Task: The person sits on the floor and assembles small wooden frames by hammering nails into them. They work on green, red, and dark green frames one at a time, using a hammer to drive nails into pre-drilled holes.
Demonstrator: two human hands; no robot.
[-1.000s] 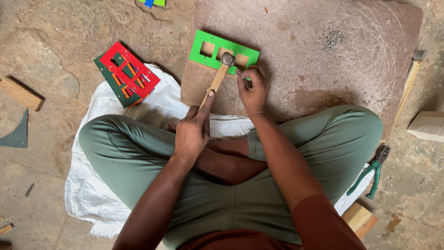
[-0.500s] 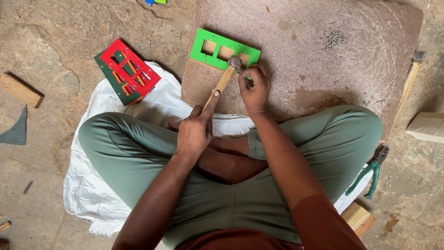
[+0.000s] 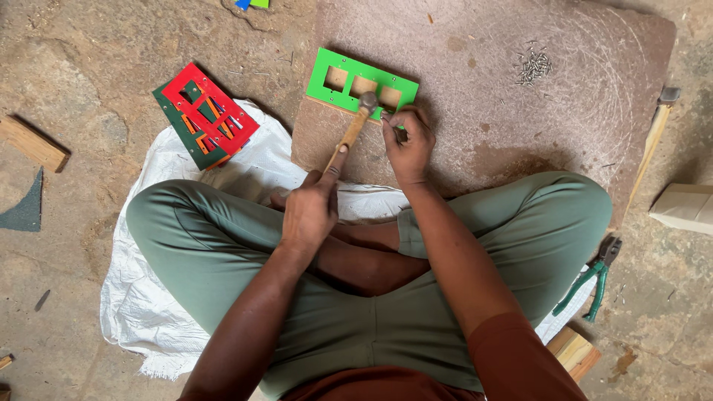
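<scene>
I sit cross-legged on the ground. My left hand (image 3: pixel 308 212) grips the wooden handle of a small hammer (image 3: pixel 350 132). Its metal head rests at the near edge of a green frame (image 3: pixel 362 83) with three rectangular openings. The frame lies flat on a round brown stone slab (image 3: pixel 520 126). My right hand (image 3: pixel 407 139) is pinched at the frame's near right edge, right beside the hammer head. What its fingertips hold is too small to tell.
A pile of small nails (image 3: pixel 535 67) lies on the slab's far right. A red and dark green stack of frames (image 3: pixel 208 115) sits to the left on a white sack (image 3: pixel 145 297). Green-handled pliers (image 3: pixel 590 282), a second hammer (image 3: pixel 659 122) and wooden blocks (image 3: pixel 687 208) lie to the right.
The hammer head has shifted slightly back and forth beside my right fingers at the frame's near edge. Both hands stay where they were.
</scene>
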